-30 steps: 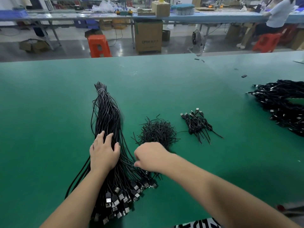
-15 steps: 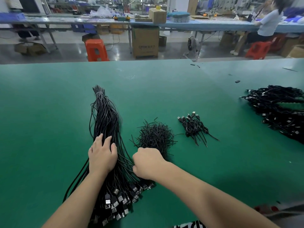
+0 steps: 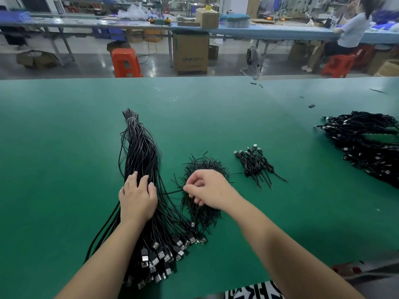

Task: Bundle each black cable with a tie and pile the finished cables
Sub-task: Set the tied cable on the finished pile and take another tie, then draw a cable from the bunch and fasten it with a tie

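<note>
A long sheaf of loose black cables (image 3: 141, 152) lies on the green table (image 3: 64, 147), USB plugs fanned out at the near end. My left hand (image 3: 137, 196) rests flat on the sheaf with fingers spread. Just right of it is a heap of short black ties (image 3: 204, 169). My right hand (image 3: 207, 188) hovers over this heap, thumb and forefinger pinching a thin black cable that runs left toward the sheaf. A small group of tied cables (image 3: 254, 164) lies further right.
A big pile of black cables (image 3: 367, 145) covers the table's right side. Small black scraps (image 3: 311, 106) dot the far right. Beyond the far edge stand an orange stool (image 3: 125, 62), a cardboard box (image 3: 191, 53) and a seated person (image 3: 349, 33).
My right hand has lifted off the sheaf's plug end and moved up and right over the tie heap, drawing one cable with it. The left hand has stayed put.
</note>
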{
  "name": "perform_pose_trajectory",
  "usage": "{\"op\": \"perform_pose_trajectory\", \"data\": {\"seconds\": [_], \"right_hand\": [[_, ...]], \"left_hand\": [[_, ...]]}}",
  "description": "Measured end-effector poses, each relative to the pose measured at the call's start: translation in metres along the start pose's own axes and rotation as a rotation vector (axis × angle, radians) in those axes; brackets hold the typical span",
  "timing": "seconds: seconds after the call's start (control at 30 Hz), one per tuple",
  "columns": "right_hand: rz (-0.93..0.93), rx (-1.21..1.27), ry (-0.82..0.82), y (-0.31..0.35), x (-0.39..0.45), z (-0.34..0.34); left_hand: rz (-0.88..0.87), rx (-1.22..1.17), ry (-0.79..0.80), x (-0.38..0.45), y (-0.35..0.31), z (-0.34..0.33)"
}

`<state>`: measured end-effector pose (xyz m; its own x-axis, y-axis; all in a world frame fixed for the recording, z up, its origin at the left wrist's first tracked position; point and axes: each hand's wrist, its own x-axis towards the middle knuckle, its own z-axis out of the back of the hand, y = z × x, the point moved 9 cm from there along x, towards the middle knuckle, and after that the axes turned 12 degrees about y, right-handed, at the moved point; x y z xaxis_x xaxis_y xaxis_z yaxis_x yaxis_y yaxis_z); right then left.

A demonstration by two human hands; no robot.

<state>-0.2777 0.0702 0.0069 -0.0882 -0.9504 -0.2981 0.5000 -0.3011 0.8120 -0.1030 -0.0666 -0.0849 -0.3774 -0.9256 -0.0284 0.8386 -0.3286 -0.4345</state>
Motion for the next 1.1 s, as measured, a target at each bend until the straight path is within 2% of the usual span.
{"op": "perform_pose_trajectory", "data": {"seconds": [0.1, 0.23, 0.43, 0.57, 0.63, 0.77, 0.83, 0.93, 1.0, 1.03, 1.1], "right_hand": [[0.069, 0.316, 0.018, 0.000, -0.003, 0.007], [0.160, 0.672, 0.034, 0.007, -0.007, 0.015], [0.227, 0.810, -0.120, 0.013, -0.010, 0.034], [0.221, 0.930, -0.193, 0.006, -0.010, 0.044], [0.217, 0.978, -0.213, 0.002, -0.010, 0.049], [0.220, 0.996, -0.274, -0.003, -0.010, 0.061], [0.211, 0.951, -0.304, -0.004, -0.011, 0.066], [0.210, 0.818, -0.318, -0.003, -0.014, 0.072], [0.213, 0.700, -0.275, 0.002, -0.015, 0.071], [0.211, 0.625, -0.237, 0.006, -0.015, 0.068], [0.218, 0.451, -0.165, 0.016, -0.015, 0.058]], "left_hand": [[-0.076, 0.022, -0.047, -0.004, -0.008, 0.006], [-0.269, 0.031, -0.117, -0.012, -0.026, 0.014], [-0.449, 0.034, -0.139, -0.018, -0.044, 0.018], [-0.485, 0.074, -0.073, -0.031, -0.059, 0.030], [-0.480, 0.045, 0.002, -0.036, -0.061, 0.031], [-0.319, -0.250, 0.306, -0.039, -0.060, 0.028], [-0.267, -0.279, 0.537, -0.048, -0.065, 0.024], [-0.153, -0.387, 0.980, -0.077, -0.069, 0.012], [-0.169, -0.295, 1.155, -0.096, -0.075, 0.014], [-0.247, -0.186, 1.128, -0.097, -0.083, 0.019], [-0.399, -0.136, 0.872, -0.086, -0.111, 0.039]]}}
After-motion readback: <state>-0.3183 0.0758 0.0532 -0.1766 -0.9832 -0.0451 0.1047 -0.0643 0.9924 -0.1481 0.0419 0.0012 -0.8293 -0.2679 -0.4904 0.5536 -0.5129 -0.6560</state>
